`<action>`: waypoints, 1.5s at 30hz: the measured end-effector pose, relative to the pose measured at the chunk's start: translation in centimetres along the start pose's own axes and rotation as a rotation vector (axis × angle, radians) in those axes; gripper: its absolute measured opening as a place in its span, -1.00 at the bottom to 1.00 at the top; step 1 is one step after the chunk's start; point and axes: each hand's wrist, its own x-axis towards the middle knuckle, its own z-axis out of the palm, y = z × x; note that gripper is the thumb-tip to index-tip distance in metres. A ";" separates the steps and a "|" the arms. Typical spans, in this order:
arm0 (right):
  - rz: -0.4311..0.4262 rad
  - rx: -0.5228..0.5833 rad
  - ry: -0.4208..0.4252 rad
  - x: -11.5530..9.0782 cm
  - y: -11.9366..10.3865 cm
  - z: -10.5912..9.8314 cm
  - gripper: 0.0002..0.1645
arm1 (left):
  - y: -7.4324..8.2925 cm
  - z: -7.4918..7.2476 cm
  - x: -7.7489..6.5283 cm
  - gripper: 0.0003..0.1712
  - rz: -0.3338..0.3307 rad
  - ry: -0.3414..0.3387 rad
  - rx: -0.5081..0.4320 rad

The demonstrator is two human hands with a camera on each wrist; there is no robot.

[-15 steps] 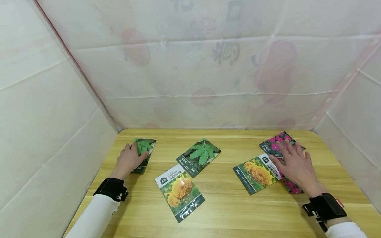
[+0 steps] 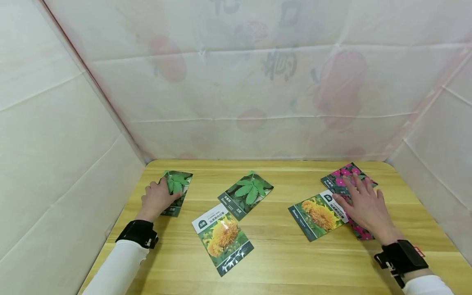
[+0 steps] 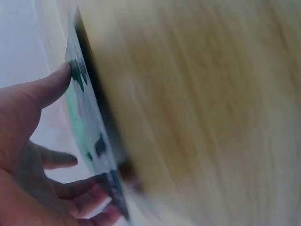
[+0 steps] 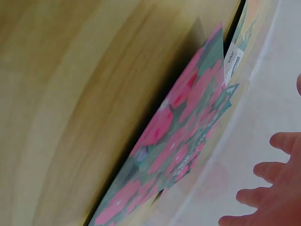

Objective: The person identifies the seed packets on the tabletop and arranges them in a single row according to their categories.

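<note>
Though slightly farther left now, leaf packet (image 2: 178, 183) in pinch of left hand (image 2: 156, 200), right hand (image 2: 368, 208) splayed, empty.

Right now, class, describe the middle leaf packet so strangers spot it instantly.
On the wooden table, look between the left hand and right hand. The green-leaf packet lies beyond the left yellow-flower packet; unlike the other leaf packet, it is untouched.

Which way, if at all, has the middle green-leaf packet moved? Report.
No: the middle green-leaf packet lies where it did, judged against the back edge of the table.
</note>
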 end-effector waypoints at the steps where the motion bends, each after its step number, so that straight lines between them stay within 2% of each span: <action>1: -0.001 -0.002 0.001 0.0 0.0 0.0 -0.01 | 0.0 -0.1 0.0 0.17 -0.005 0.012 -0.005; 6: -0.012 -0.010 0.012 -0.1 -0.3 0.1 -0.01 | -0.2 -0.4 0.2 0.32 0.002 0.117 -0.073; 9: -0.024 0.002 0.021 -0.1 -0.5 0.0 -0.04 | -0.3 -0.6 0.3 0.26 0.024 0.151 -0.138; 13: -0.045 0.017 0.033 0.0 -1.2 -0.3 -0.06 | -0.4 -1.0 0.3 0.04 0.055 0.115 -0.236; 16: -0.068 0.030 0.040 0.0 -1.8 -0.3 -0.06 | -0.1 -1.5 0.0 -0.09 0.052 0.075 -0.338; 20: -0.085 0.050 0.036 0.0 -2.8 -0.3 -0.08 | 0.2 -1.9 -0.5 -0.12 0.029 0.048 -0.452; 26: -0.123 0.023 0.004 0.0 -5.4 0.2 -0.10 | 0.8 -2.5 -1.1 -0.10 0.021 0.004 -0.557; 30: -0.194 -0.020 -0.015 0.0 -8.0 1.3 -0.11 | 1.1 -2.8 -1.7 -0.08 0.008 -0.032 -0.619; 34: -0.282 -0.049 -0.016 0.0 -11.0 2.4 -0.15 | 1.2 -2.9 -2.3 -0.07 0.007 -0.056 -0.635; 40: -0.438 -0.027 -0.027 0.1 -15.4 3.6 -0.27 | 1.3 -2.5 -2.5 -0.10 0.017 -0.036 -0.631; 42: -0.501 -0.008 -0.057 0.1 -16.7 3.8 -0.31 | 1.2 -2.4 -2.5 -0.11 0.022 -0.022 -0.627; 45: -0.587 0.007 -0.147 0.2 -18.6 4.2 -0.33 | 1.1 -2.4 -2.5 -0.12 0.025 -0.012 -0.626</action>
